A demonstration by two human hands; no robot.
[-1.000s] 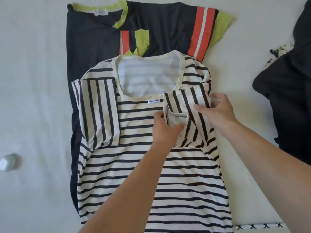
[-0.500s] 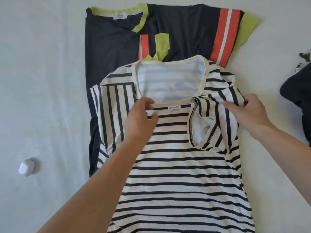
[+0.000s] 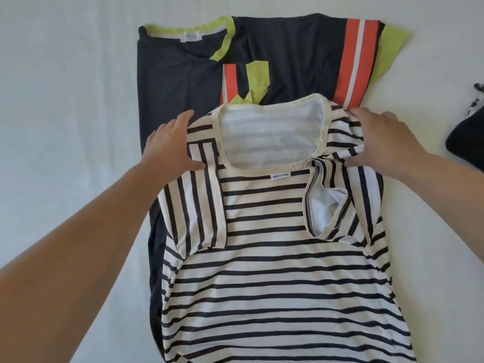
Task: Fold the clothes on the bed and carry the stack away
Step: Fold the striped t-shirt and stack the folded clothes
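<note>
A cream shirt with black stripes (image 3: 262,271) lies face down on the white bed (image 3: 65,100), both short sleeves folded inward over its back. It overlaps a dark navy shirt (image 3: 288,61) with lime trim and orange-white stripes, spread flat beneath and beyond it. My left hand (image 3: 170,145) rests at the striped shirt's left shoulder, fingers straight along the edge and thumb on the folded sleeve. My right hand (image 3: 385,142) lies spread over the right shoulder, thumb against the bunched right sleeve.
A dark garment (image 3: 466,142) lies at the right edge of view, with a black-and-white patterned piece (image 3: 478,100) just above it. Bare white sheet stretches to the left of the shirts.
Both hands have left the right sleeve and collar area and moved outward to the two shoulders of the striped shirt. The view has shifted closer and to the left.
</note>
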